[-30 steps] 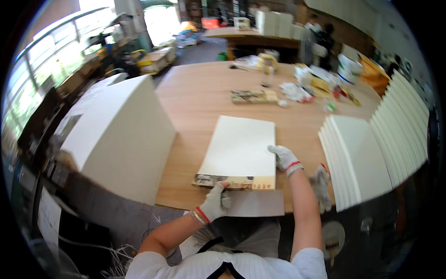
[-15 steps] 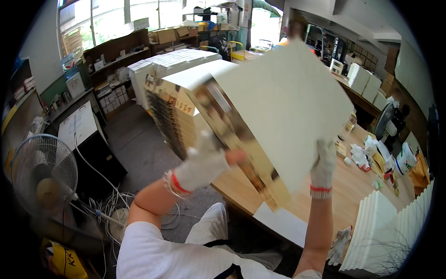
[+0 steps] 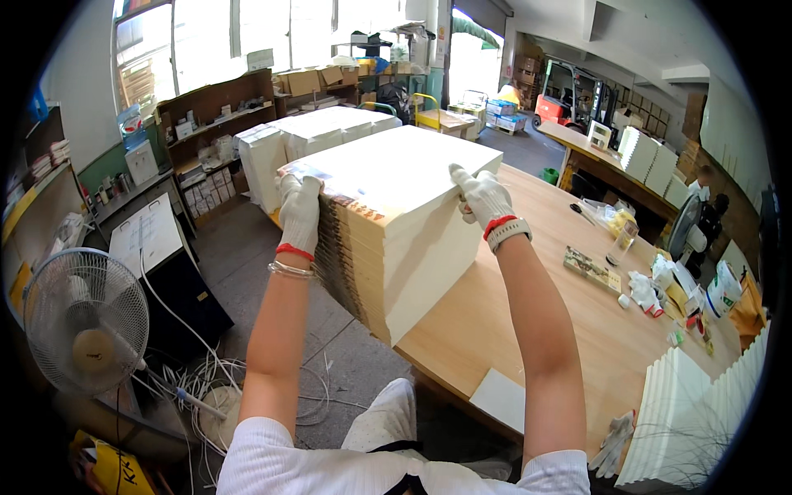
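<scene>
A tall stack of flat white pieces [image 3: 429, 243] with brown and cream printed edges stands at the table's left side; whether they are books or boards I cannot tell. My left hand [image 3: 299, 206], in a white knit glove, grips the stack's left edge near the top, its fingers partly hidden. At the upper right edge my right hand [image 3: 483, 196], gloved alike, has its thumb up by the top face and its fingers curled against the side. The wooden table [image 3: 528, 309] extends right from the stack.
White stacks [image 3: 338, 128] stand beyond. A fan [image 3: 87, 309] and tangled cables [image 3: 219, 396] are at left. On the table lie a small printed box [image 3: 591, 268], a clear cup [image 3: 621, 243], a spare glove [image 3: 615, 444], a white sheet [image 3: 501, 398] and pleated white stacks [image 3: 672, 412].
The thick white-faced slab that was tilted up between my hands now lies level on top of the stack. My left hand has shifted left and up, my right hand left and up.
</scene>
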Motion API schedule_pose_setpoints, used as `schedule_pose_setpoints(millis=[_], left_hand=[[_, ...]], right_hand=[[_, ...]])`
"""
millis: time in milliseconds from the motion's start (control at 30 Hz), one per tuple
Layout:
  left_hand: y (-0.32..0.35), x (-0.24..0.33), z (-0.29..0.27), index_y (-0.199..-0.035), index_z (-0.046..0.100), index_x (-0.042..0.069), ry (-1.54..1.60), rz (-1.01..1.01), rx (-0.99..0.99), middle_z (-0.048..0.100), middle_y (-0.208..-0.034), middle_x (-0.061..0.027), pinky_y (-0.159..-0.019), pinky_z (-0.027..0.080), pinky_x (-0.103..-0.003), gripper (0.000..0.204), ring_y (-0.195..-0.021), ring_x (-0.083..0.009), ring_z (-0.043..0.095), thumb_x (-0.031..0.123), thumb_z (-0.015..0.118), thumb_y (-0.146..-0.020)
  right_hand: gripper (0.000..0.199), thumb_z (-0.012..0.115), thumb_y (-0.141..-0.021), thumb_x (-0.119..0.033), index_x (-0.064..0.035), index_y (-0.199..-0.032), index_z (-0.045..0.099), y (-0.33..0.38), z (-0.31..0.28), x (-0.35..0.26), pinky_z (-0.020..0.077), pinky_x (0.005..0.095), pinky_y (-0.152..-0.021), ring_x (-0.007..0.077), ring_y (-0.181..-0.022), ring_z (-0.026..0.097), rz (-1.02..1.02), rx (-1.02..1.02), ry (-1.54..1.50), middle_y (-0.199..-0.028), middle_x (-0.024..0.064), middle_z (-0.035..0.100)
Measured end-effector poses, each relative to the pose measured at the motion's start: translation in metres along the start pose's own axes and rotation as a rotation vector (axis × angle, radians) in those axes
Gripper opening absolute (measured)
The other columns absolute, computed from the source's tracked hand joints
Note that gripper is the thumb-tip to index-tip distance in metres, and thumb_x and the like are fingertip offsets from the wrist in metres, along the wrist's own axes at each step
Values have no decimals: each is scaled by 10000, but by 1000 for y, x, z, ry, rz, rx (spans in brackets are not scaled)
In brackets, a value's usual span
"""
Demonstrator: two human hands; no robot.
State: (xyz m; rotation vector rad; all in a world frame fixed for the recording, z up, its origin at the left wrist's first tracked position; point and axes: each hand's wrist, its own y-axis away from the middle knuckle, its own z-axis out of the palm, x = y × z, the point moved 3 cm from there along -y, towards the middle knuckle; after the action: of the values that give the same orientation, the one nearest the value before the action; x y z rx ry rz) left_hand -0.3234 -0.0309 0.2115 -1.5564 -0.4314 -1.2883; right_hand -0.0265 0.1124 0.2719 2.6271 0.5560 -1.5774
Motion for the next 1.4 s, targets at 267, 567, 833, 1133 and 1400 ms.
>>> schedule_pose_setpoints(millis=[267,567,833,1133,1400], left_hand=[[5,13,12,-1121,555,106,433,134,-114,539,-1025,-3,-817,445,-278,211,-903,-110,518,226,570,-948],[165,106,68,-1257,525,0,30,996,-222,564,-1225,-127,-975,432,-372,336,-1157,-262,527,167,423,-983],[517,185,295,-1346,418,-30,829,-566,-2022,577,-1240,-158,-902,511,-392,440,-1038,-274,615,227,473,-992],[714,155,371,-1180,424,-91,743,-1795,-2098,594,-1023,-141,-621,526,-294,652,-779,-195,617,526,441,-971],[703,217,383,-1068,427,-7,730,-1626,-2190,481,-1241,-219,-996,489,-460,566,-1175,-314,531,532,532,-930]], right_hand=[[609,505,-926,-571,-38,-1218,522,26,-20,46,529,323,-523,155,-590,593,-3,-106,-583,-828,101,614],[448,588,-962,-294,17,-1275,512,283,-161,252,543,286,-669,194,-756,655,-110,371,-73,-1016,139,644],[362,607,-885,-315,-9,-1045,498,457,-248,278,540,456,-768,413,-925,645,716,616,1072,-1344,364,434],[282,579,-878,-291,-13,-856,623,478,-251,302,535,476,-620,366,-678,649,661,560,906,-1222,307,479],[312,598,-883,-304,5,-845,571,488,-252,295,544,388,-497,295,-617,679,490,753,1028,-1378,395,349]])
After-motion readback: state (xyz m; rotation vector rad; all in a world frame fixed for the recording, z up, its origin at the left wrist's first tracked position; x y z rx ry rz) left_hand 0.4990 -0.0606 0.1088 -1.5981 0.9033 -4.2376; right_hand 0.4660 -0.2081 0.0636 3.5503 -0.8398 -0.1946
